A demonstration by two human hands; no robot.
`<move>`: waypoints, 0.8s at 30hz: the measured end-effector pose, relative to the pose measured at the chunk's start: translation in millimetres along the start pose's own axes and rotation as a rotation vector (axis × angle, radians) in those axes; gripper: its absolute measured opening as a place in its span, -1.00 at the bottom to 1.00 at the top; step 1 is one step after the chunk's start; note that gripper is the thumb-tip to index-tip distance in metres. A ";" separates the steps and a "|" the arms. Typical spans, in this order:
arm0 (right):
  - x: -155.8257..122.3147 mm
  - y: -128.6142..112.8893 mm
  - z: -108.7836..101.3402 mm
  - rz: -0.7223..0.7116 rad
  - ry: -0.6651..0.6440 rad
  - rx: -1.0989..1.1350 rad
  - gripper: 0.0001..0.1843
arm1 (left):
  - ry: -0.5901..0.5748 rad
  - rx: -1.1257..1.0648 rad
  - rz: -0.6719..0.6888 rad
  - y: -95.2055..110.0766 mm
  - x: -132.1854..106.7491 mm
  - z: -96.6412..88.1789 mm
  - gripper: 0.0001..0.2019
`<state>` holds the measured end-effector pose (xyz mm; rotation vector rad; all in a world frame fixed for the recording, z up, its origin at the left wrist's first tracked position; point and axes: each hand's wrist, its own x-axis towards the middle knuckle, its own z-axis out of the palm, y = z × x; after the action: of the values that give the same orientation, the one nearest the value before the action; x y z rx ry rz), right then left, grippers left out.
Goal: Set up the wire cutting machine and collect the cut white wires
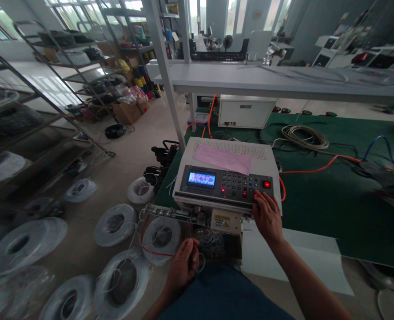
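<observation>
With the wire-processing machine point(218, 178) at the green bench's point(316, 204) near-left corner, within easy reach, my left hand point(185, 258) pinches a thin wire point(189, 232), presumably steadying it, while my right hand point(267, 216), loosely curled, gripping nothing, fingers the keypad point(240, 181).

A dark blue garment point(228, 295) of matte cloth is worn, its upper outline softly rounded. The left forearm point(160, 306) and right forearm point(308, 275) are bare, as are the left hand point(182, 263) and right hand point(268, 218).
</observation>
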<state>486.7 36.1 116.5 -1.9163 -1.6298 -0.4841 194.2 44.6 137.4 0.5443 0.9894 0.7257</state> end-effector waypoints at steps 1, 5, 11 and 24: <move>0.3 -0.1 -0.2 0.004 0.003 0.005 -0.78 | 0.013 -0.029 -0.015 0.4 -0.2 0.8 -0.54; 2.6 -0.3 -1.8 -0.002 0.014 0.027 -0.82 | 0.015 -0.083 -0.023 0.3 -0.9 3.0 -0.55; 2.0 -0.8 -3.4 -0.024 0.011 -0.003 -0.80 | 0.016 -0.115 -0.030 -7.0 1.1 -3.7 -0.57; 4.5 -0.9 -1.9 0.029 -0.013 0.016 -0.79 | 0.022 -0.102 -0.049 -1.4 -1.0 2.7 -0.56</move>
<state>486.9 38.5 120.9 -1.9321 -1.6077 -0.4460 196.6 42.7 138.2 0.4220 0.9773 0.7353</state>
